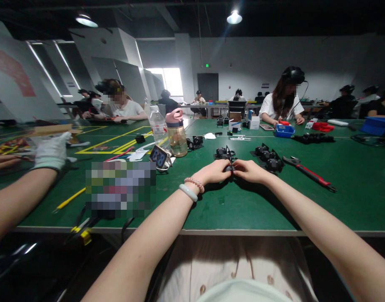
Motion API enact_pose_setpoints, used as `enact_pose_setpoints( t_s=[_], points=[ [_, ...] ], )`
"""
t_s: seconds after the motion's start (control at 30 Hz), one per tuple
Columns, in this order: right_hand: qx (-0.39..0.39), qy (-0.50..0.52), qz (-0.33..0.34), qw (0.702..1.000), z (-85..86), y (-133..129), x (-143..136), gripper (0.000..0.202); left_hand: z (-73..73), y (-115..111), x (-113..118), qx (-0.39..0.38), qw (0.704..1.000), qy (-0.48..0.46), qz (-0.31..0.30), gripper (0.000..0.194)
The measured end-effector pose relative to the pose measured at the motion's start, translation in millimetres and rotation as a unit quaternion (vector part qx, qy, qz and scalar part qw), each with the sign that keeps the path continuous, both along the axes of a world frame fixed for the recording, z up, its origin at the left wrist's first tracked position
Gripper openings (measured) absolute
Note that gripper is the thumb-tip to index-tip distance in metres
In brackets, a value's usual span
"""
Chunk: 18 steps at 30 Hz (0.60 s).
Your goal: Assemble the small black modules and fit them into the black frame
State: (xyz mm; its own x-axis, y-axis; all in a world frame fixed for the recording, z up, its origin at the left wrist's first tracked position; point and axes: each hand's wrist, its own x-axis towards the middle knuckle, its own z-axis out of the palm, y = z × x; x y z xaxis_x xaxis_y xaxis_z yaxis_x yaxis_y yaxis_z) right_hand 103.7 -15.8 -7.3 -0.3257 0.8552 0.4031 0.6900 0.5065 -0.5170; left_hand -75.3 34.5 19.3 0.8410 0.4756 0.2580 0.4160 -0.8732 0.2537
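Head cam has both bare hands together near the middle of the green table (211, 214), pinching a small black part (229, 164) between them. Left hand (214, 171), the one with the beads (195, 183) and pale bangle (188, 193) on its wrist, has its fingertips on the left side of it, and the right hand (247, 171) grips from the right. Can't really tell what the part is, fingers cover too much. Just past the hands there's a black assembly (222, 152), can't tell if it's joined to the part. A cluster of black assemblies (269, 157) sits to the right, with a red-handled tool (312, 174) lying beside it. Over on the left you've got a lit-up display (159, 157) reading 6:08ish, with a pink-lidded bottle (178, 140) and a clear bottle (157, 125) behind it. Someone's gloved hand (50, 152) is at far left, kinda blurry, and across the table on the right a person (282, 98) in a white top sits behind a blue bin (284, 131).
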Motion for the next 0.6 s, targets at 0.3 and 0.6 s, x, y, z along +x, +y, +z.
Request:
enact_pose_setpoints(
  t_s=[0.3,0.6],
  points=[
    [-0.006,-0.029,-0.018,0.999,3.5,-0.1,-0.6,0.021,2.8,-3.2,1.0,0.005,1.000,0.007,0.006,0.022],
    [-0.025,-0.038,-0.019,0.999,4.1,0.5,-2.1,0.021,3.6,-3.0,0.8,0.017,1.000,0.015,0.004,0.020]
  ],
)
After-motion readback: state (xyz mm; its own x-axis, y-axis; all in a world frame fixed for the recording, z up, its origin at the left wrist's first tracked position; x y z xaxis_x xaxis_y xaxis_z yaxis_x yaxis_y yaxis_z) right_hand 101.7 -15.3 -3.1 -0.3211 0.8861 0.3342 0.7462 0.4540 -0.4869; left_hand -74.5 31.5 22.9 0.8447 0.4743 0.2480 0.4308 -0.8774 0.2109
